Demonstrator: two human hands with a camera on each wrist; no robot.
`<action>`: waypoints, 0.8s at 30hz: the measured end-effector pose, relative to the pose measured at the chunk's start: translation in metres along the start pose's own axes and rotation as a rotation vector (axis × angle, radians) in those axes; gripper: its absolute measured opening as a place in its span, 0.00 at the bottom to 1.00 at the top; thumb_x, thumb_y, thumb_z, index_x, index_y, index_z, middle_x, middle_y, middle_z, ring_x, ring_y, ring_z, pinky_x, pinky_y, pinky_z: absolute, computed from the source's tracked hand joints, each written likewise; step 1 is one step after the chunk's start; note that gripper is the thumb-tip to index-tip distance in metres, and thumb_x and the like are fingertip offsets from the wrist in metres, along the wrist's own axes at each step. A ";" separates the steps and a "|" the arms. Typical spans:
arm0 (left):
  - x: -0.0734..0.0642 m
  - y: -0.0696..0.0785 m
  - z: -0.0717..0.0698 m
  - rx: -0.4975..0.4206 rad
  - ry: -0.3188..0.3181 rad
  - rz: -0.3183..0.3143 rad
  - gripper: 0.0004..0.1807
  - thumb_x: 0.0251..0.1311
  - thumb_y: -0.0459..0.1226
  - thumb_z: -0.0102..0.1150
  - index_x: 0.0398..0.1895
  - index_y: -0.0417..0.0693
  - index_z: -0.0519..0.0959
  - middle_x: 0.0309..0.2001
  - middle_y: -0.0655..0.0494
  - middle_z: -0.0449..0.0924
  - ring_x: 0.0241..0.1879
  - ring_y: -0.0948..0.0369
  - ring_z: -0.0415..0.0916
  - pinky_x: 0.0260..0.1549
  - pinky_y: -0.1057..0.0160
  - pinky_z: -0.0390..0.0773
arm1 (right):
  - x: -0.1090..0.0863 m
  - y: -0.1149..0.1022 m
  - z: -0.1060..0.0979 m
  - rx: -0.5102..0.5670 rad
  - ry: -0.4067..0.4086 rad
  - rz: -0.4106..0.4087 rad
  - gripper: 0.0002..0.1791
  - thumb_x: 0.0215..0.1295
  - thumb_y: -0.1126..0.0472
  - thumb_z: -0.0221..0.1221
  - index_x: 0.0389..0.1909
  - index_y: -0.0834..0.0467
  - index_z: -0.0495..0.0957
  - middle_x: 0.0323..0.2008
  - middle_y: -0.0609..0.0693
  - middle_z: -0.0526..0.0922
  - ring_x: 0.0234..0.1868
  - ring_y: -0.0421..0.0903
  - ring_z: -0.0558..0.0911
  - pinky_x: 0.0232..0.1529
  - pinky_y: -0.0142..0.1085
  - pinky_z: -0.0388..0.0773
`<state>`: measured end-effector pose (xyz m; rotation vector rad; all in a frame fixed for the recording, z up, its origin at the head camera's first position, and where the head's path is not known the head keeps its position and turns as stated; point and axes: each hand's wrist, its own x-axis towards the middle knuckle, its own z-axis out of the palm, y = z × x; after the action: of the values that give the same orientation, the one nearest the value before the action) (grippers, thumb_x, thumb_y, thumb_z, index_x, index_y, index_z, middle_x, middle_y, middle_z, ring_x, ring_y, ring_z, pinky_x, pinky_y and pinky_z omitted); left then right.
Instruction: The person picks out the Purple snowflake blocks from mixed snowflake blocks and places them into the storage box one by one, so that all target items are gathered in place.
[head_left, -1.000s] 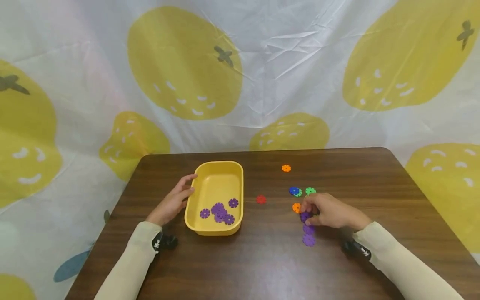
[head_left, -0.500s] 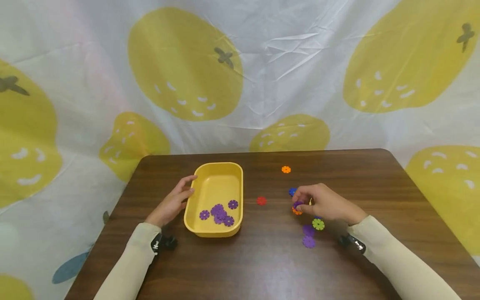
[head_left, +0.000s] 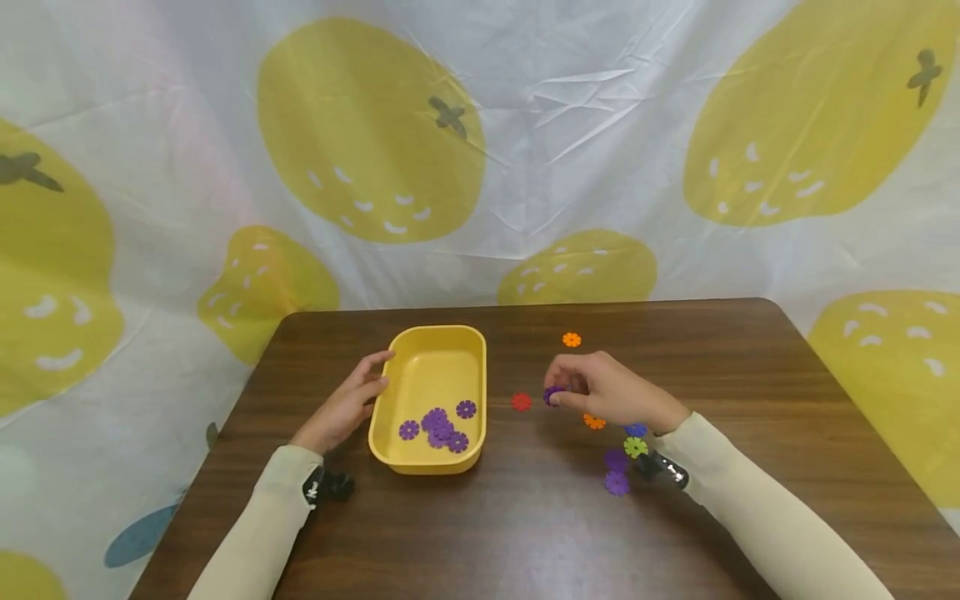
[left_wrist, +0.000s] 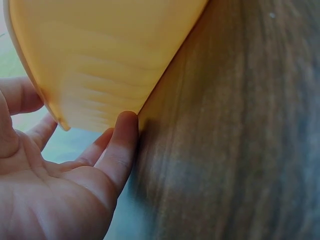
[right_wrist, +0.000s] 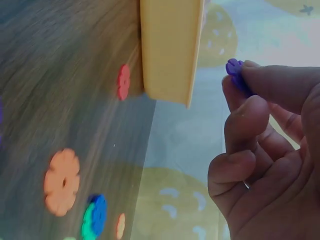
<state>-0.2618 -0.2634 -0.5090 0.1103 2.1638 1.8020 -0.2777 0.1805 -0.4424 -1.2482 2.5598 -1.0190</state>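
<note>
Between thumb and fingertips my right hand [head_left: 611, 390] pinches a purple snowflake disc [right_wrist: 235, 67], held above the table in the right wrist view. That hand is to the right of the yellow bin [head_left: 431, 367], close to a red snowflake disc [head_left: 521, 402] on the table. My left hand [head_left: 341, 410] touches the bin's left side with extended fingers. In the left wrist view its fingertips lie against the outer wall [left_wrist: 110, 65] and the rim. Several purple snowflake discs [head_left: 438, 427] lie in the near part of the bin, some overlapping.
An orange disc [head_left: 572, 340] lies toward the back of the brown table [head_left: 517, 517]. Another orange disc [head_left: 594, 422], a blue one [head_left: 635, 430], a lime one [head_left: 635, 448] and purple ones [head_left: 617, 482] lie around the right forearm. A lemon-print cloth [head_left: 517, 167] hangs behind.
My right hand has picked up a purple disc from among the scattered discs and moved left with it toward the bin. My left hand stays at the bin's side.
</note>
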 end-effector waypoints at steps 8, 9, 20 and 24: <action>0.000 0.001 0.001 0.004 0.002 -0.004 0.29 0.85 0.43 0.41 0.84 0.61 0.53 0.75 0.38 0.59 0.74 0.42 0.63 0.72 0.40 0.69 | 0.016 -0.011 0.008 0.039 0.037 -0.045 0.06 0.71 0.58 0.69 0.44 0.45 0.82 0.26 0.43 0.85 0.22 0.35 0.74 0.23 0.30 0.74; 0.001 0.002 0.001 0.001 0.002 0.001 0.29 0.85 0.43 0.41 0.84 0.61 0.53 0.75 0.37 0.59 0.74 0.42 0.63 0.72 0.40 0.69 | 0.018 -0.013 0.009 0.048 0.038 -0.042 0.07 0.72 0.59 0.69 0.44 0.45 0.82 0.27 0.41 0.86 0.22 0.36 0.75 0.23 0.31 0.74; 0.000 0.005 0.001 0.005 0.007 -0.013 0.29 0.85 0.43 0.41 0.84 0.63 0.53 0.74 0.37 0.59 0.73 0.43 0.63 0.72 0.41 0.69 | 0.051 -0.028 0.022 0.119 0.039 -0.076 0.04 0.75 0.57 0.65 0.47 0.48 0.82 0.37 0.44 0.90 0.29 0.46 0.83 0.30 0.35 0.80; 0.001 0.003 0.002 -0.001 0.004 -0.016 0.29 0.85 0.44 0.41 0.84 0.64 0.53 0.74 0.37 0.59 0.73 0.43 0.64 0.73 0.41 0.68 | 0.063 -0.028 0.030 0.171 0.032 -0.095 0.05 0.75 0.59 0.65 0.47 0.50 0.82 0.40 0.48 0.91 0.34 0.49 0.86 0.34 0.36 0.84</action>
<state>-0.2626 -0.2608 -0.5066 0.0886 2.1604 1.7967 -0.2892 0.1061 -0.4367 -1.3282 2.3958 -1.2561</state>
